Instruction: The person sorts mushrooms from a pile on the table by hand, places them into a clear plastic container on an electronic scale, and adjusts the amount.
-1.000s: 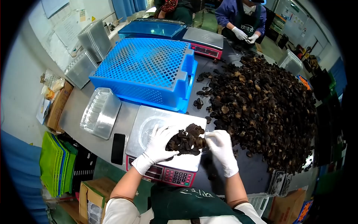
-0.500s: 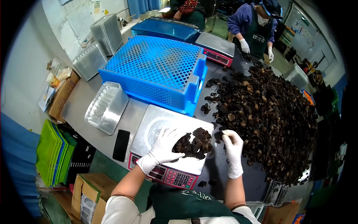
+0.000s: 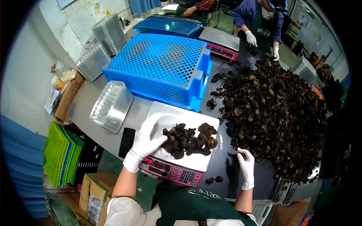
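My left hand (image 3: 146,141), in a white glove, is at the left end of a clear plastic tray (image 3: 161,153) on a scale (image 3: 154,109). Its thumb is spread from the fingers and reaches the dark wood ear mushrooms (image 3: 188,141) heaped in the tray. Red digits glow on the scale's display. My right hand (image 3: 247,167), also gloved, hovers right of the scale by the near left edge of a big mushroom pile (image 3: 275,116). Its fingertips are pinched together; whether a piece is between them is too small to tell.
A blue crate (image 3: 151,88) stands behind the scale, with stacked clear trays (image 3: 113,107) to its left. A black phone (image 3: 127,142) lies by my left hand. Loose mushroom pieces (image 3: 218,179) lie near the front edge. Across the table a gloved co-worker (image 3: 260,34) stands near another scale (image 3: 220,39).
My left hand has drawn left off the mushrooms to the tray's end, uncovering more of them. My right hand has moved down and right, away from the tray. The view has shifted slightly.
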### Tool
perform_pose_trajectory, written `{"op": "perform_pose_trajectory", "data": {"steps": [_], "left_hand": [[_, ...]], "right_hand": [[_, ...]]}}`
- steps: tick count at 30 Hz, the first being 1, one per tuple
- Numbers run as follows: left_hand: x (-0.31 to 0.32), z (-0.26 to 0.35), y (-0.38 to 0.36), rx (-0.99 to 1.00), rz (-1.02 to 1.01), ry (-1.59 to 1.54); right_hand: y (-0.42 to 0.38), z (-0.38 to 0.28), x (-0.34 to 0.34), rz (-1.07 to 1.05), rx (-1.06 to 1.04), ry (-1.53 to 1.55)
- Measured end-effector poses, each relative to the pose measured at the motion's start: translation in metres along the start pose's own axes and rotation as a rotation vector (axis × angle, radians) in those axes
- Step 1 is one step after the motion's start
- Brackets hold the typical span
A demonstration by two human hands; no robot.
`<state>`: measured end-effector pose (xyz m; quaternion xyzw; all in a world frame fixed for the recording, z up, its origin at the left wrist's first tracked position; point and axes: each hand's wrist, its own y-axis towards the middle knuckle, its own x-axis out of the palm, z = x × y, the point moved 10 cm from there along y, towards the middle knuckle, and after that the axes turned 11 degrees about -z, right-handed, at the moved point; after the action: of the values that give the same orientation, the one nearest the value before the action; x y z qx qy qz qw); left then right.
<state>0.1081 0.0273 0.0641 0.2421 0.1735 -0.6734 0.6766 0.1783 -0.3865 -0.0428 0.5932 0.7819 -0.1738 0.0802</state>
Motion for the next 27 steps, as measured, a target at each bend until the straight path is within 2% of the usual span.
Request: {"op": "perform_pose_trajectory", "data": {"steps": [1,3,5,6,8,14,15,18,21,24,27], "left_hand": [[-0.009,0.003,-0.006,0.018,0.040,0.110],[-0.016,0.002,-0.017,-0.043,0.078,0.093],[-0.021,0.008,-0.027,-0.008,0.115,0.138],[-0.020,0.012,-0.029,0.001,0.103,0.251],[-0.011,0.009,-0.032,0.021,0.073,0.289],[0.049,0.010,-0.018,0.021,-0.128,0.419],[0.056,0.008,-0.014,0.014,-0.145,0.422],[0.068,-0.004,-0.007,-0.021,-0.142,0.479],[0.070,-0.011,-0.005,-0.010,-0.104,0.549],[0.070,-0.012,-0.004,-0.059,-0.122,0.537],[0.065,-0.010,-0.007,-0.046,-0.125,0.500]], "right_hand": [[0.001,-0.010,0.004,-0.001,0.001,0.006],[0.007,-0.036,0.019,-0.056,-0.022,-0.076],[0.014,-0.064,0.033,-0.081,-0.179,-0.125],[0.018,-0.071,0.041,-0.099,-0.226,-0.117],[0.025,-0.093,0.057,-0.143,-0.270,-0.081],[0.049,-0.150,0.096,-0.149,-0.618,-0.368],[0.051,-0.158,0.106,-0.203,-0.654,-0.437],[0.062,-0.144,0.130,-0.394,-0.567,-0.584],[0.059,-0.145,0.133,-0.404,-0.536,-0.696],[0.069,-0.132,0.127,-0.408,-0.436,-0.594],[0.070,-0.129,0.119,-0.360,-0.453,-0.481]]}}
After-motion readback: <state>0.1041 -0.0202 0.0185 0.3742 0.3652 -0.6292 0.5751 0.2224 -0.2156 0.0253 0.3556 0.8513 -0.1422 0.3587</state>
